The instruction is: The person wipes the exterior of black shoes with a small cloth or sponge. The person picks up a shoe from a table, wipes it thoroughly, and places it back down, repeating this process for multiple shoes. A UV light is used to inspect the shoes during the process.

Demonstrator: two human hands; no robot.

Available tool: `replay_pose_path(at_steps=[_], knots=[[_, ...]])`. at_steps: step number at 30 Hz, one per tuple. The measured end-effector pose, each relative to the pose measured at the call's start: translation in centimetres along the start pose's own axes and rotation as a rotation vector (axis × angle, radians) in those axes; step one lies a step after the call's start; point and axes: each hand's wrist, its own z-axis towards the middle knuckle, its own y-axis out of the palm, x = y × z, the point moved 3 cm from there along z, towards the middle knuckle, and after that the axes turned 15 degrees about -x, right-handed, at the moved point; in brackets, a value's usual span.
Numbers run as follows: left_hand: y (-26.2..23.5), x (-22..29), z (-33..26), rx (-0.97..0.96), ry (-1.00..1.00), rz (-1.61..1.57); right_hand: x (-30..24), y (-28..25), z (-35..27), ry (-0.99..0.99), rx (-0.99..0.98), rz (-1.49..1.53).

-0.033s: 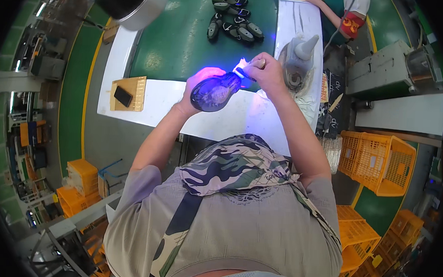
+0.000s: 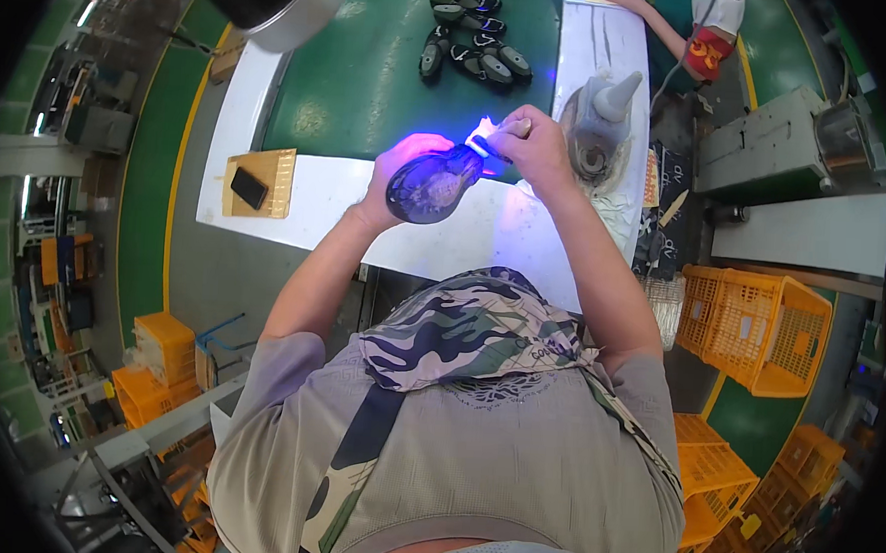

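Observation:
My left hand (image 2: 385, 178) is closed around a dark shoe (image 2: 429, 191), held tilted above the white table edge, its rounded end toward me. My right hand (image 2: 542, 154) pinches a small pale, stick-like tool (image 2: 518, 127) at the shoe's far end. Bright blue-violet light falls on that end and on my left fingers. Glare hides where the tool meets the shoe, and I cannot make out the tool's kind. Beyond my hands, several black and grey shoes (image 2: 494, 64) lie on the green belt (image 2: 374, 73).
Right of my hands stands a translucent squeeze bottle (image 2: 613, 97) in a grimy container. A phone (image 2: 249, 188) rests on cardboard (image 2: 281, 173) at the left. A metal lamp-like cylinder (image 2: 301, 14) hangs upper left. Yellow crates (image 2: 751, 328) stand right; another person's arm (image 2: 661, 30) reaches in far right.
Both hands keep the same hold on the shoe and the tool. The whole view has shifted very slightly.

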Motion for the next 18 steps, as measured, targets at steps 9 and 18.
replay_pose_path(at_steps=[9, 18], knots=[[-0.7, 3.2, -2.6, -0.091, -0.317, 0.104, -4.1, 3.7, -1.1, 0.086, -0.261, 0.427], [-0.2, 3.9, -4.9, -0.430, -0.643, -0.334, -7.4, 4.7, 0.3, -0.204, -0.413, 0.195]])
